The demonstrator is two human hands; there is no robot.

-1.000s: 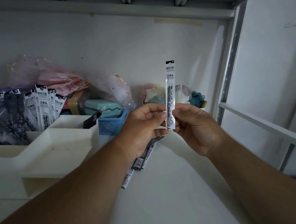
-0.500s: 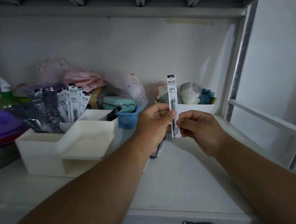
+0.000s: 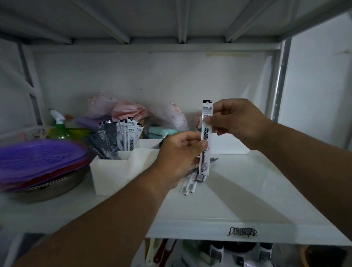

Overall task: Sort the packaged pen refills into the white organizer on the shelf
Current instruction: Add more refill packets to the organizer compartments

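Above the shelf (image 3: 227, 192), I hold one packaged pen refill (image 3: 206, 131) upright: left hand (image 3: 180, 151) fingers pinch its middle, right hand (image 3: 237, 122) fingers pinch near the top. The white organizer (image 3: 119, 170) stands to the left, already holding sorted refills (image 3: 125, 137). I'd keep the pack upright, release the right hand, and slot it among matching packs.

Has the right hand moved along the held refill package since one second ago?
Yes. The right hand has slid up the refill package: earlier it pinched near the bottom, now near the top, above the left hand.
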